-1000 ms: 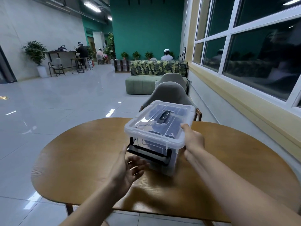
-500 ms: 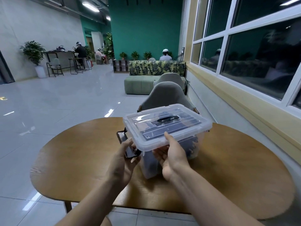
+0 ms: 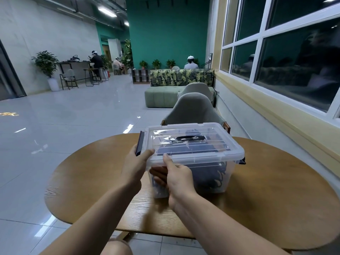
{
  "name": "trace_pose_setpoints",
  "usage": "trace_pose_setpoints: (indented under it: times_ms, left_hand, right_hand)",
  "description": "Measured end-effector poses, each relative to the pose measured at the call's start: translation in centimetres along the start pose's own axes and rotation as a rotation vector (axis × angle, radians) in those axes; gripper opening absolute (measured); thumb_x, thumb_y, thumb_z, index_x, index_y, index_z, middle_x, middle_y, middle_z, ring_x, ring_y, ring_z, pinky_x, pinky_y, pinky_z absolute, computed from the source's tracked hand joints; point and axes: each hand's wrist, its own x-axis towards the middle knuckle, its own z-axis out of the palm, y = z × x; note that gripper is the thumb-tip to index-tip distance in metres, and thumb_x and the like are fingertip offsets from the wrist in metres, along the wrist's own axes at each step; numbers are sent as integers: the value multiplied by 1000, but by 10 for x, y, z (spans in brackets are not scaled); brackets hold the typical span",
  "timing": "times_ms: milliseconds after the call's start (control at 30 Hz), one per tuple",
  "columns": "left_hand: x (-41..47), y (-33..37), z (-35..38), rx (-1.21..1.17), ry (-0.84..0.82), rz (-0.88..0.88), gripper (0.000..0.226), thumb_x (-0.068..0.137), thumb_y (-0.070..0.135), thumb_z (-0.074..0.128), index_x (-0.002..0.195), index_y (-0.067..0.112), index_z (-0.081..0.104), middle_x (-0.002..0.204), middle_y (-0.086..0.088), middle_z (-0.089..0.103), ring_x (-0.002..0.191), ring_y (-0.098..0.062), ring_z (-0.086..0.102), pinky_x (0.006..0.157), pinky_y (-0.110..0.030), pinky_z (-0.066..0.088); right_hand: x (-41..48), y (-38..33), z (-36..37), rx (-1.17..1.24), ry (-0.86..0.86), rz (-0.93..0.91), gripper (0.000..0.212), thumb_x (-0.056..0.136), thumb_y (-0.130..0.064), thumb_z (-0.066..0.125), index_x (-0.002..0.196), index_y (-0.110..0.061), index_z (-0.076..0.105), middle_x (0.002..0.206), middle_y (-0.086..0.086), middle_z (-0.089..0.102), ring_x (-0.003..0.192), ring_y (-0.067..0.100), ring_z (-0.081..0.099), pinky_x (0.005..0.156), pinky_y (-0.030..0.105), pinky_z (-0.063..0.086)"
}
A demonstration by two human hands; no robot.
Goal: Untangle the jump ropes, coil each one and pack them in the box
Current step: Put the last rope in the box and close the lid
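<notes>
A clear plastic box (image 3: 207,173) with its lid (image 3: 193,142) on stands on the round wooden table (image 3: 276,196). Dark jump ropes (image 3: 217,175) show through its wall. A black latch (image 3: 139,145) on the left end is flipped up and outward; another black latch (image 3: 242,161) sits at the right end. My left hand (image 3: 135,166) grips the box's near left corner, thumb on the lid rim below the raised latch. My right hand (image 3: 176,176) holds the front wall, thumb on the lid edge.
A grey-green chair (image 3: 193,109) stands just behind the table. Further back are a second chair, a green sofa (image 3: 161,96) and a leafy-patterned bench. A window wall runs along the right. Several people sit far off across the tiled floor.
The box has been turned so a long side faces me. The left latch now stands flipped up. Both hands shifted to the near left corner and front wall.
</notes>
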Motion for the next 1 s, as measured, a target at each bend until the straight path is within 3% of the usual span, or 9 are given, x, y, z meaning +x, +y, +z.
trace_pose_setpoints:
  times_ms: [133, 300, 433, 533, 600, 667, 800, 1000]
  left_hand:
    - [13, 4, -1, 91, -10, 9, 33, 98, 23, 69, 130, 24, 66, 113, -4, 76, 96, -21, 74, 71, -31, 57]
    - [16, 12, 4, 202, -8, 28, 32, 103, 18, 58, 133, 27, 61, 111, 1, 72, 100, -23, 71, 74, -32, 55]
    - [15, 23, 4, 325, -60, 29, 27, 106, 22, 56, 131, 31, 52, 113, 4, 66, 98, -18, 66, 74, -31, 56]
    - [24, 32, 4, 638, -43, 155, 37, 107, 29, 56, 143, 20, 54, 129, -5, 66, 107, -21, 64, 90, -43, 57]
    - [25, 40, 13, 959, 6, 313, 48, 106, 40, 56, 150, 22, 51, 147, -4, 56, 126, -26, 57, 102, -45, 52]
    - [22, 47, 29, 1129, -30, 416, 52, 106, 48, 54, 152, 25, 50, 161, -1, 45, 139, -26, 50, 110, -46, 44]
    - [15, 50, 75, 1167, -263, 411, 53, 104, 56, 54, 146, 24, 58, 155, 1, 53, 131, -21, 56, 107, -39, 46]
    - [17, 46, 124, 1305, -401, 458, 59, 102, 66, 48, 145, 27, 58, 151, -1, 58, 129, -26, 59, 107, -45, 48]
  right_hand:
    - [3, 0, 2, -38, 10, -13, 40, 101, -41, 72, 110, -2, 71, 92, 17, 81, 80, 24, 81, 64, 27, 64]
    - [0, -3, 5, -44, 3, -2, 39, 103, -39, 70, 112, -1, 71, 96, 18, 80, 77, 20, 80, 62, 24, 63]
    - [4, -8, -5, -127, -42, 1, 43, 101, -47, 70, 110, -5, 73, 91, 9, 82, 84, 21, 81, 74, 32, 65]
    - [6, -19, -27, -179, -73, 3, 45, 100, -49, 70, 112, -6, 73, 94, 10, 82, 88, 23, 81, 81, 36, 66]
    - [6, -30, -50, -215, -54, -22, 46, 100, -51, 68, 112, -7, 73, 94, 9, 83, 88, 23, 81, 83, 37, 65]
    - [10, -41, -75, -235, -13, -45, 49, 100, -54, 66, 110, -7, 74, 94, 10, 82, 90, 26, 81, 85, 41, 63]
    - [20, -63, -121, -234, 68, -50, 60, 99, -61, 65, 105, -2, 76, 93, 17, 81, 84, 29, 80, 72, 40, 60]
    - [31, -91, -174, -311, 139, -40, 76, 99, -70, 54, 95, 2, 79, 83, 18, 76, 73, 28, 73, 60, 31, 53]
